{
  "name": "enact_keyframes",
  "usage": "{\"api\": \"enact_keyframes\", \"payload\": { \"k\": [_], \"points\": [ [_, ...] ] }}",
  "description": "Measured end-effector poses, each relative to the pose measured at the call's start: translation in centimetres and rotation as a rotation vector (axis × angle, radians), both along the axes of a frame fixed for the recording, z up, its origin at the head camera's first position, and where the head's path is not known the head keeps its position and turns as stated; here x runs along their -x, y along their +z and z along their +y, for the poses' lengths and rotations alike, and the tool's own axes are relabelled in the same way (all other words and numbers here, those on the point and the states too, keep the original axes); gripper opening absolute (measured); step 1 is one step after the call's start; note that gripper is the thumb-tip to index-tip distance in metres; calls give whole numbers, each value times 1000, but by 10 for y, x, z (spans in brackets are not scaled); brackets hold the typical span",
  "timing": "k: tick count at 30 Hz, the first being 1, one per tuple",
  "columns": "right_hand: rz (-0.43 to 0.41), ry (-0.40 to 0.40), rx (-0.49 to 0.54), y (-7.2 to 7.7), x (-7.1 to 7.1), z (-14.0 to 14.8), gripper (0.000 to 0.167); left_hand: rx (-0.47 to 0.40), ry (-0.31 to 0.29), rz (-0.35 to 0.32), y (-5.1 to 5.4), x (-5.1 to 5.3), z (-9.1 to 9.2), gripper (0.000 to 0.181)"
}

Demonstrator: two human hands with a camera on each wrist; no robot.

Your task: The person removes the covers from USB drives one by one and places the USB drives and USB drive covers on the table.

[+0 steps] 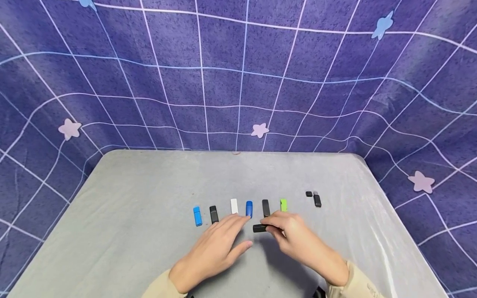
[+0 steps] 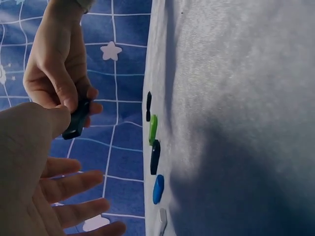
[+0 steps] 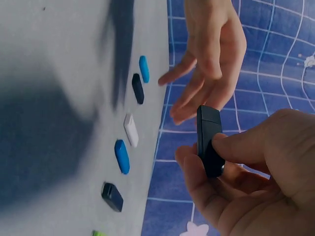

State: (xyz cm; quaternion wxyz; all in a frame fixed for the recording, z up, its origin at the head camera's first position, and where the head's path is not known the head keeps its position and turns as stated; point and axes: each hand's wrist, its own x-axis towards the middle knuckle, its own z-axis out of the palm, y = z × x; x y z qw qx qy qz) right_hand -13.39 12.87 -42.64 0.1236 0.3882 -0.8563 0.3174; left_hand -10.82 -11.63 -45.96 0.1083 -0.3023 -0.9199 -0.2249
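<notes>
My right hand [image 1: 298,238] pinches a black USB stick [image 1: 259,228] between thumb and fingers, above the table. In the right wrist view the stick [image 3: 210,142] stands upright with a seam near its top, its cap end on. My left hand [image 1: 218,244] hovers to the left with fingers extended and holds nothing. Its thumb is apart from the stick in the head view. Behind the hands lies a row of USB sticks: light blue [image 1: 197,216], black [image 1: 214,214], white [image 1: 234,206], dark blue [image 1: 249,209], another black [image 1: 266,207] and green [image 1: 284,205], partly covered by my right hand.
Farther right lie an uncapped black USB stick [image 1: 317,200] and a small black cap [image 1: 309,193]. A grey cloth covers the table [image 1: 149,182]. Purple-blue curtains [image 1: 223,91] with a grid and stars hang behind and at both sides.
</notes>
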Motion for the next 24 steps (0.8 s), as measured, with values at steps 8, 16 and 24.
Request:
{"api": "enact_keyframes", "payload": {
  "k": [8, 16, 24],
  "points": [
    [36, 53, 55, -4, -1, -6, 24, -1, -26, 43, 0, 7, 7, 34],
    [-7, 78, 38, -5, -8, -11, 21, -21, -45, 71, -9, 3, 9, 25],
    [-21, 93, 68, -4, -12, -14, 24, -60, -65, 78, -7, 6, 15, 26]
  ]
}}
